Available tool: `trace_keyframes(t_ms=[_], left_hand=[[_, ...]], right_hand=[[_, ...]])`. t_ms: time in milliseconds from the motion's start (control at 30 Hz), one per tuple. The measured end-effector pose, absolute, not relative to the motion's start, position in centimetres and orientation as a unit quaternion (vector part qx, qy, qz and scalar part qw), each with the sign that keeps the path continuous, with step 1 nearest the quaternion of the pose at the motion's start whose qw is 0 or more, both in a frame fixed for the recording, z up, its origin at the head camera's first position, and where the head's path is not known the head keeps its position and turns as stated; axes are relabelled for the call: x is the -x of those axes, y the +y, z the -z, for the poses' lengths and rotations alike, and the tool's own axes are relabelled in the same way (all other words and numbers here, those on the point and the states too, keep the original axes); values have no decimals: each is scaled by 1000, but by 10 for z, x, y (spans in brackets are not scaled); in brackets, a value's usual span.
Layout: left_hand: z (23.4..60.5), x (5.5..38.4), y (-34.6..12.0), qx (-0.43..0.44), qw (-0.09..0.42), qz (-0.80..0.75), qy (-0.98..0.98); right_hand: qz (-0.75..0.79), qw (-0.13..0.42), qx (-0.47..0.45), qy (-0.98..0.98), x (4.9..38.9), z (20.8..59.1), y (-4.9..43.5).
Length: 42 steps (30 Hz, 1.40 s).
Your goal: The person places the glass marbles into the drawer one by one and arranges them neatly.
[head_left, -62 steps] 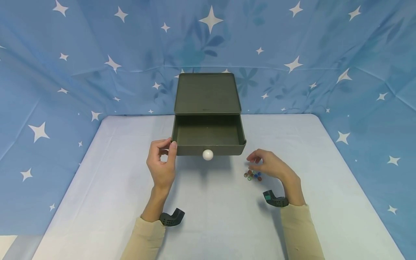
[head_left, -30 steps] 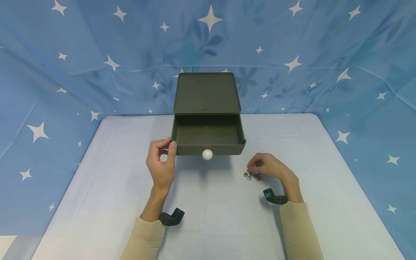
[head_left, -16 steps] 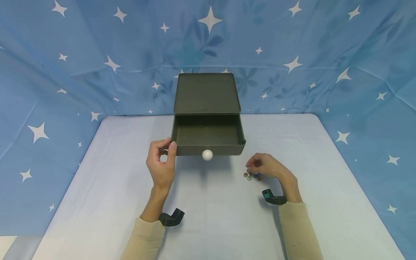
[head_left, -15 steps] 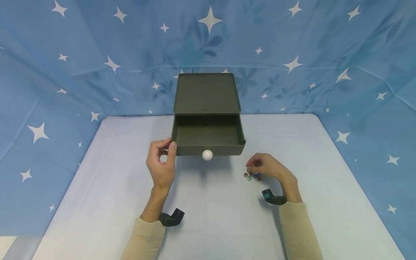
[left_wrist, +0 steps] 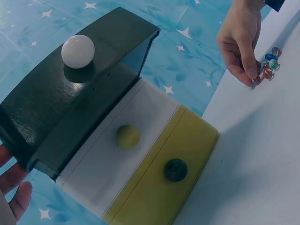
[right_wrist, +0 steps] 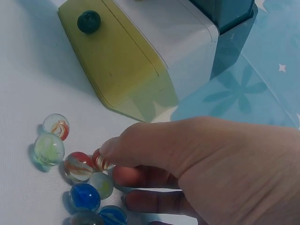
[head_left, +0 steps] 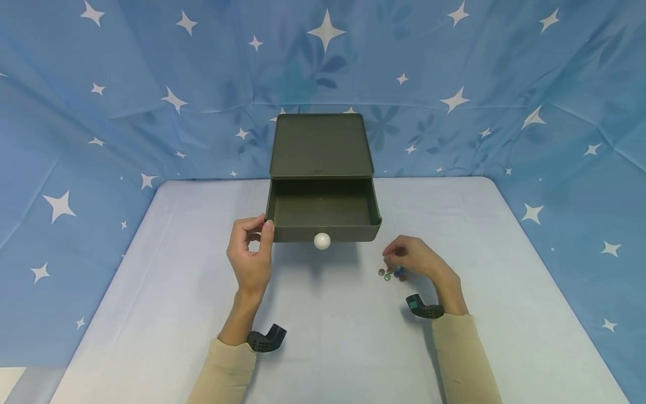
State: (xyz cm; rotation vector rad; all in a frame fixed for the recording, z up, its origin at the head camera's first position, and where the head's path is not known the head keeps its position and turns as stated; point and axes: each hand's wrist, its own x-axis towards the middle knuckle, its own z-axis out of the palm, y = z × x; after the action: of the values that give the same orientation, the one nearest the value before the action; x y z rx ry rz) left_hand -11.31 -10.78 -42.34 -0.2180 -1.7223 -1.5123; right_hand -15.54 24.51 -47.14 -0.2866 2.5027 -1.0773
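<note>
A small chest has its dark green top drawer (head_left: pixel 323 234) pulled out, with a white round knob (head_left: pixel 322 241) on the front. My left hand (head_left: pixel 250 252) grips that drawer's left front corner, the thumb at the front and fingers by the side. Right of the chest, my right hand (head_left: pixel 414 258) pinches a red-swirled marble (right_wrist: pixel 102 160) between thumb and fingertips, low over the table. Several glass marbles lie beneath and beside it, including a blue marble (right_wrist: pixel 85 197), a pale green marble (right_wrist: pixel 48 149) and a clear, orange-swirled marble (right_wrist: pixel 56 126).
Below the pulled-out drawer, the chest shows a white drawer (left_wrist: pixel 108 164) with a yellow knob and a yellow drawer (left_wrist: pixel 187 140) with a green knob. All stands on a white table (head_left: pixel 323 336). A blue star-patterned cloth (head_left: pixel 202 67) hangs behind.
My right hand has come down to the marbles, closed its fingertips on one and now risen slightly, uncovering more of the marbles. My left hand and the drawer have stayed in place.
</note>
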Motion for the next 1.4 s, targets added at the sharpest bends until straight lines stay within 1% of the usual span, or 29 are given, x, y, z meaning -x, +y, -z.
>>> trace_keyframes(t_ms=[100, 333, 567, 1033, 1233, 1400], left_hand=[[424, 113, -108, 89, 408, 601, -681], [423, 112, -108, 87, 407, 603, -681], [425, 113, -108, 82, 405, 602, -683], [421, 112, -105, 75, 405, 600, -686], [424, 113, -107, 80, 406, 603, -682], [424, 113, -107, 85, 405, 605, -680]], right_hand=[[378, 193, 106, 899, 156, 472, 245], [390, 205, 95, 892, 156, 473, 245], [391, 197, 94, 894, 157, 474, 246], [387, 201, 85, 896, 158, 475, 246], [372, 185, 96, 905, 158, 475, 246], [353, 159, 107, 916, 158, 473, 246]])
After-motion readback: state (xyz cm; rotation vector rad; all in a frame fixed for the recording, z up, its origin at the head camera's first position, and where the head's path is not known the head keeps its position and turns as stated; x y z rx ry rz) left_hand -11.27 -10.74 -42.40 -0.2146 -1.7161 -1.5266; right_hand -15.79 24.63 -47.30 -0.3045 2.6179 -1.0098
